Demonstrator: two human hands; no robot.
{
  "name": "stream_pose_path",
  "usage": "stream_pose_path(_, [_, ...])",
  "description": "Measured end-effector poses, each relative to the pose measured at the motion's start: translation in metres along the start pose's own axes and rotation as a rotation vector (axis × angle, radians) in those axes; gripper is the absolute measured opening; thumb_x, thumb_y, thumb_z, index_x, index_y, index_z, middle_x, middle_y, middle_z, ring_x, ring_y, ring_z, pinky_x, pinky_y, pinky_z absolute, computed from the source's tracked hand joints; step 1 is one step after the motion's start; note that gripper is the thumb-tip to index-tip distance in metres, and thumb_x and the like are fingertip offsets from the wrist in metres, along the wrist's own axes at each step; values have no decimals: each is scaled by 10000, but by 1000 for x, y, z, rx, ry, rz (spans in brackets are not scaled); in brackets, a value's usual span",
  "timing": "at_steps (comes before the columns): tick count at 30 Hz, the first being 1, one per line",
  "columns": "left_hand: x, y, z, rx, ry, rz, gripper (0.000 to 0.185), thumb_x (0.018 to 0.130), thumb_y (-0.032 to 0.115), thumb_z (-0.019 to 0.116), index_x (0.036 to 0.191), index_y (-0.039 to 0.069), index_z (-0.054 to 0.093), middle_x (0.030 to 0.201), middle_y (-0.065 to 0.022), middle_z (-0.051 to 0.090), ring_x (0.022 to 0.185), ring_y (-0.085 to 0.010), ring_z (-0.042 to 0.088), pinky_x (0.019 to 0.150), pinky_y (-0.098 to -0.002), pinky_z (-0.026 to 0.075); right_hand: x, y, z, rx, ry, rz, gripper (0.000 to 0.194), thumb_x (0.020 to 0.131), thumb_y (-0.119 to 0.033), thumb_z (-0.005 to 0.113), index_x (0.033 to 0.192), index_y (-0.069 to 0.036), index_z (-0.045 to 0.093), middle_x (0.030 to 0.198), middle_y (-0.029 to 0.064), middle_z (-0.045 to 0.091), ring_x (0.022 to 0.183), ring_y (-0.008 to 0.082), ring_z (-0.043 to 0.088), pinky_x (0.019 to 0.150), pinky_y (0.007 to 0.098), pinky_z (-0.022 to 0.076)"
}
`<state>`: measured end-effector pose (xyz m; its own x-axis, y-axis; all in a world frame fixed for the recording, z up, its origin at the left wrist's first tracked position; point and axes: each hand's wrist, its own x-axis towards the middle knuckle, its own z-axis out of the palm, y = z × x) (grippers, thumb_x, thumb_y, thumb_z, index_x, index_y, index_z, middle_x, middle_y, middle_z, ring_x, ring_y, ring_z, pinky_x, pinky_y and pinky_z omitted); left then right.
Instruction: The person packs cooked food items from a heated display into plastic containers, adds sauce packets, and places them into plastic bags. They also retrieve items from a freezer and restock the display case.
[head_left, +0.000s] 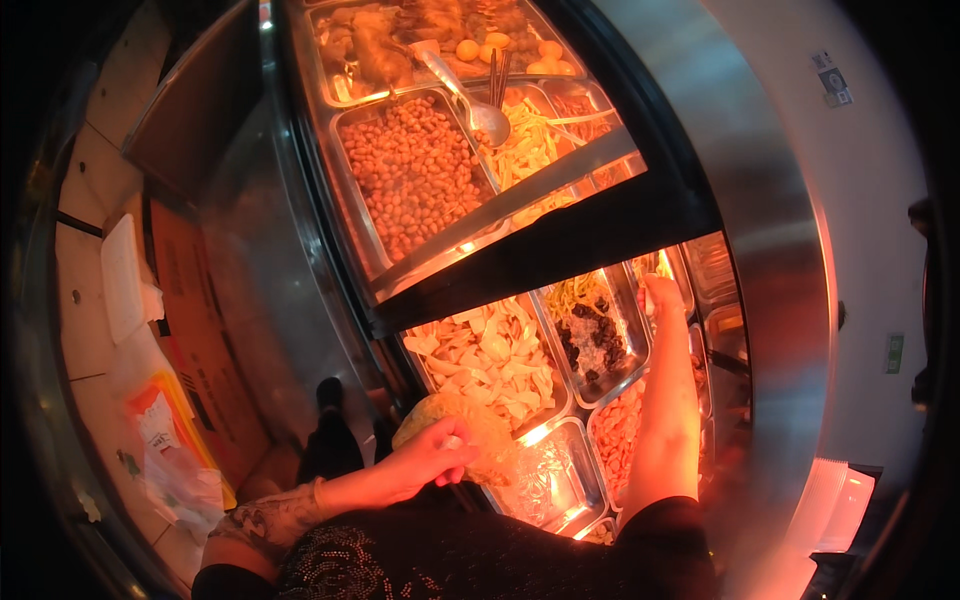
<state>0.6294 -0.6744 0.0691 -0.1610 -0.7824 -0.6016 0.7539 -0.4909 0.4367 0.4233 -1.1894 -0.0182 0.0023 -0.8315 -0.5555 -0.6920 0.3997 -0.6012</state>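
Under reddish light, my left hand (436, 451) has its fingers curled at a round, tan flatbread (491, 454). The flatbread overlaps the near edges of a metal tray of pale sliced food (491, 352) and a plastic-lined metal tray (551, 472). My right hand (660, 292) reaches forward to a tray of yellowish shredded food (651, 262). Its fingers are bent by a small pale thing, and its grip is unclear. Left of that hand is a tray with dark pieces and yellow-green shreds (596, 330). Reddish pieces (619, 435) lie in a tray beside my right forearm.
A black frame bar (555, 251) crosses between the tray rows. Beyond it are a tray of peanuts (409, 169), a metal spoon (487, 120) and a tray of meat and eggs (442, 37). Cardboard (202, 330) and plastic bags (176, 480) are at left, stacked white containers (825, 502) at lower right.
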Motion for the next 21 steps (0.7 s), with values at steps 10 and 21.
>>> stream_pose_path(10, [2,0,-1,-12,-2,-1,166,896,151,605,917,87,453,687,-1,512,565,-71,510,452,-182,341,-96,-51,-19,-210,-40,-244,197,888,-192,543,930,-1,570,649,52,553,462,114,490,376,261,382])
stream_pose_path(21, [3,-1,-3,-19,5,13,166,886,141,611,928,92,459,689,-11,511,571,-84,508,459,-200,334,-110,-38,-44,-382,-267,-145,202,874,-144,541,1032,-22,573,668,38,566,455,103,496,390,243,388])
